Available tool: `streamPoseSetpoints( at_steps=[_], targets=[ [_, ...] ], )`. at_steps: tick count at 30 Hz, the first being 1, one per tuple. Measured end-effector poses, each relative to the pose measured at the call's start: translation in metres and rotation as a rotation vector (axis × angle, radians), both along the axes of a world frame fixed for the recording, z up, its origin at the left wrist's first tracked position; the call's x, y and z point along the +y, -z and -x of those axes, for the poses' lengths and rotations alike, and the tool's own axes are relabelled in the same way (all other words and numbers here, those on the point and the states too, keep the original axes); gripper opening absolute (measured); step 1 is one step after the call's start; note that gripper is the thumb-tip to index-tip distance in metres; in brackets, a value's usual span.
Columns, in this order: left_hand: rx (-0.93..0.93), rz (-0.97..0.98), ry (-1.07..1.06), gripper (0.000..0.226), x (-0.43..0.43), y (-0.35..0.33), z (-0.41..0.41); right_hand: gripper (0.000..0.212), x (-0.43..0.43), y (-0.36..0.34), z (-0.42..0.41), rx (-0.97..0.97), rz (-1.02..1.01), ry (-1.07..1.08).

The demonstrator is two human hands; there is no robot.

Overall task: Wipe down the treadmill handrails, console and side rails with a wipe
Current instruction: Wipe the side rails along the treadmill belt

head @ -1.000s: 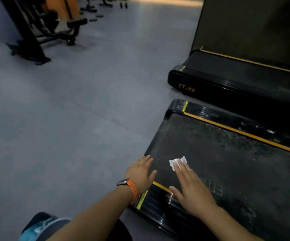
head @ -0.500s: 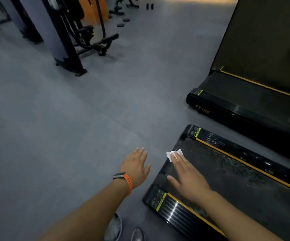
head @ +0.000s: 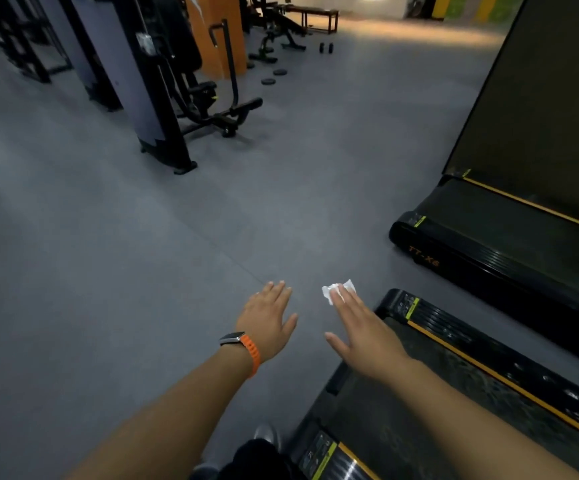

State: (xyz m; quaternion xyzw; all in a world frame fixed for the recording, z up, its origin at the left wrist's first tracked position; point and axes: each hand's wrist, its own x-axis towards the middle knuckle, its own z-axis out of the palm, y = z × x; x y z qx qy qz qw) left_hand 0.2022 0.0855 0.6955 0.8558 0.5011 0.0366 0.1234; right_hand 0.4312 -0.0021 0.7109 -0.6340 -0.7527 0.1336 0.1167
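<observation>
The black treadmill deck lies at the lower right, with yellow-striped side rails on its far side and near side. My right hand reaches past the deck's rear end with straight fingers. A small crumpled white wipe sits under its fingertips, over the grey floor. To its left, my left hand, with an orange-strapped watch on the wrist, is spread flat above the floor and holds nothing. No handrails or console are in view.
A second black treadmill marked TT-X6 stands parallel at the right. A weight machine and weight plates stand on the floor beyond. My shoe is beside the deck's rear corner.
Both hands have moved off the treadmill's rear end, the right one taking the wipe from the belt to over the floor. The view has lifted and pulled back.
</observation>
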Motion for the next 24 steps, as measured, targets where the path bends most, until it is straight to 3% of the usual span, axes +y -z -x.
streamPoseSetpoints(
  at_steps=[6, 10, 14, 24],
  targets=[
    [-0.004, 0.012, 0.011, 0.067, 0.137, 0.02, -0.015, 0.089, 0.142, 0.022, -0.013, 0.028, -0.003, 0.018],
    [0.045, 0.02, 0.063, 0.081, 0.251, 0.022, -0.025, 0.089, 0.258, 0.025, -0.013, 0.085, 0.013, 0.057],
    [0.084, 0.031, 0.103, 0.067, 0.357, 0.007, -0.032, 0.089, 0.355, 0.018, -0.024, 0.096, 0.013, 0.103],
    [0.097, 0.029, 0.226, 0.066, 0.53, -0.018, -0.154, 0.091, 0.499, 0.011, -0.136, 0.119, -0.046, 0.289]
  ],
)
